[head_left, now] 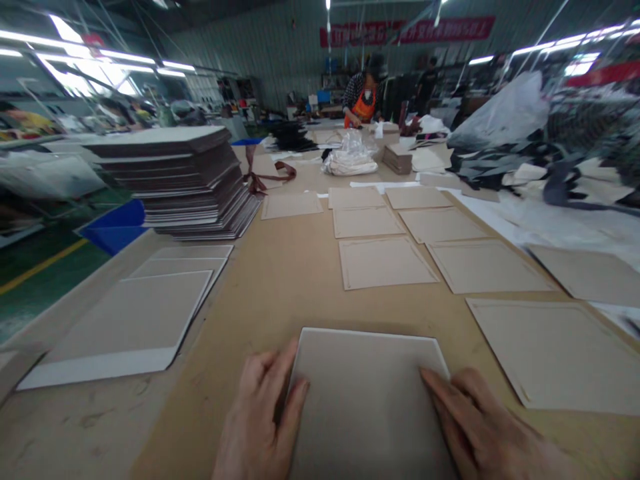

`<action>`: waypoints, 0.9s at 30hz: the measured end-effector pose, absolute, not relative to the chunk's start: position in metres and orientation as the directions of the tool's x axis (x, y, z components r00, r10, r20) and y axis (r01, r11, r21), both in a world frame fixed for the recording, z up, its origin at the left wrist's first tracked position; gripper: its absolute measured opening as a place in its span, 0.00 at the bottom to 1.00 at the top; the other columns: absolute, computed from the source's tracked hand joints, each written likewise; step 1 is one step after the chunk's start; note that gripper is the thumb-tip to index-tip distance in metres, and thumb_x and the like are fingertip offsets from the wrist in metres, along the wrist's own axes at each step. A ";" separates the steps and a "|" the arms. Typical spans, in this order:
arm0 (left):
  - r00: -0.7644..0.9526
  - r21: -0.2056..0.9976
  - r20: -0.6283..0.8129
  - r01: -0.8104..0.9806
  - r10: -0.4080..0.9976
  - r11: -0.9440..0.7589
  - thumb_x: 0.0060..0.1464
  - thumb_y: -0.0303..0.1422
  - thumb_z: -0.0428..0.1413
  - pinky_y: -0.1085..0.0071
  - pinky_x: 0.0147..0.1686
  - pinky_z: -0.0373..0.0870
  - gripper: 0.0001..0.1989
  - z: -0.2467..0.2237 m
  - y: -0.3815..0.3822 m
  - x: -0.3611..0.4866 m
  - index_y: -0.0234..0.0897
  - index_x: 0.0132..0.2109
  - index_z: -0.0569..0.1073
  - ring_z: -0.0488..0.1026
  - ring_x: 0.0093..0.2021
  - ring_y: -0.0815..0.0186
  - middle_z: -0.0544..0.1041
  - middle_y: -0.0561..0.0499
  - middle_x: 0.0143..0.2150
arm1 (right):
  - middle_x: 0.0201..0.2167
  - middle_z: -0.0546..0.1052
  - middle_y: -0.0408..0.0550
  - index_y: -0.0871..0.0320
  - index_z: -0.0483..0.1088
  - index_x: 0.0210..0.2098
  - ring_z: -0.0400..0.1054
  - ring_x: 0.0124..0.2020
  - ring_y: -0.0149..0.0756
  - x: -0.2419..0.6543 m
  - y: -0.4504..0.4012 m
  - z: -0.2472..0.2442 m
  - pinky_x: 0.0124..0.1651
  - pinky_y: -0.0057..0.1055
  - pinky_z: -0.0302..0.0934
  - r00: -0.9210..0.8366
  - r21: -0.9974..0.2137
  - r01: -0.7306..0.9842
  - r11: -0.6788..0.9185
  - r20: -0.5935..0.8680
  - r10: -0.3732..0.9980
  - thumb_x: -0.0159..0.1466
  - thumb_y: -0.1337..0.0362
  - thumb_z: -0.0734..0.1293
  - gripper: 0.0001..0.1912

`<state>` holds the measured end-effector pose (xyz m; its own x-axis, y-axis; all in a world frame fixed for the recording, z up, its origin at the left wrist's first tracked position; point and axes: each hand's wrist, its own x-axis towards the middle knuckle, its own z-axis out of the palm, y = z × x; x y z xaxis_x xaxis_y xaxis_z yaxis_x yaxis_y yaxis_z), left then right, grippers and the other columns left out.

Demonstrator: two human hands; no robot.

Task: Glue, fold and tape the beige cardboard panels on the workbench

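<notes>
A flat beige board (pixel 370 400) with a pale edge lies on the tan tabletop right in front of me. My left hand (pixel 265 413) grips its left edge, thumb on the top face and fingers along the side. On the opposite edge, my right hand (pixel 483 420) holds the board, its fingertips pressed near the far right corner. The board's near end runs out of the picture. To the right of my right hand lies a larger beige panel (pixel 555 353) with a line along its border.
Several similar panels (pixel 385 263) lie in rows beyond the board. At left, a tall stack of boards (pixel 185 180) stands behind a few loose boards (pixel 125 320). A blue bin (pixel 113 227) sits beside the table. Plastic-wrapped material (pixel 353 157) and a person in an orange apron (pixel 365 103) are farther back.
</notes>
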<state>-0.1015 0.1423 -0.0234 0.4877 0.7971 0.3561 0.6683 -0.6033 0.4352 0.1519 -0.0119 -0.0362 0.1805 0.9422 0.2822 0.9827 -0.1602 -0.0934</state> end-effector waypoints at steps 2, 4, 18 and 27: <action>0.677 0.286 0.378 0.563 0.631 -0.775 0.61 0.26 0.49 0.65 0.48 0.72 0.18 -0.016 0.143 -0.098 0.43 0.57 0.69 0.70 0.50 0.61 0.71 0.46 0.51 | 0.47 0.75 0.48 0.48 0.65 0.60 0.75 0.37 0.37 0.149 -0.004 -0.030 0.26 0.24 0.70 0.012 -0.069 0.998 0.007 0.269 0.963 0.59 0.75 0.56 0.32; 0.833 0.179 0.297 0.431 0.467 -0.884 0.60 0.22 0.47 0.64 0.50 0.71 0.18 -0.004 0.141 -0.090 0.41 0.53 0.72 0.69 0.51 0.61 0.73 0.47 0.51 | 0.46 0.75 0.49 0.50 0.64 0.60 0.74 0.40 0.38 0.143 0.008 -0.021 0.32 0.27 0.72 -0.104 -0.039 0.993 0.114 0.212 0.972 0.55 0.79 0.57 0.36; 0.862 -0.041 0.175 0.489 0.475 -0.872 0.56 0.41 0.56 0.51 0.55 0.71 0.22 -0.002 0.095 -0.077 0.36 0.55 0.71 0.65 0.61 0.47 0.69 0.37 0.59 | 0.45 0.71 0.52 0.54 0.65 0.58 0.73 0.37 0.39 0.153 0.007 -0.018 0.33 0.33 0.70 0.062 -0.110 0.993 -0.041 0.196 0.979 0.69 0.58 0.58 0.20; 0.843 -0.121 0.336 0.481 0.420 -0.868 0.53 0.41 0.58 0.56 0.53 0.74 0.23 -0.016 0.102 -0.090 0.38 0.55 0.70 0.69 0.59 0.51 0.71 0.41 0.59 | 0.40 0.76 0.50 0.57 0.68 0.53 0.72 0.41 0.39 0.193 0.014 -0.022 0.47 0.38 0.65 0.301 -0.634 0.757 -0.157 0.126 0.945 0.67 0.56 0.57 0.19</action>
<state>-0.0902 0.1024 -0.0161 0.8430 0.4204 0.3356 0.4811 -0.8683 -0.1207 0.1932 0.0138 -0.0219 0.3013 0.9451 0.1263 0.7573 -0.1567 -0.6340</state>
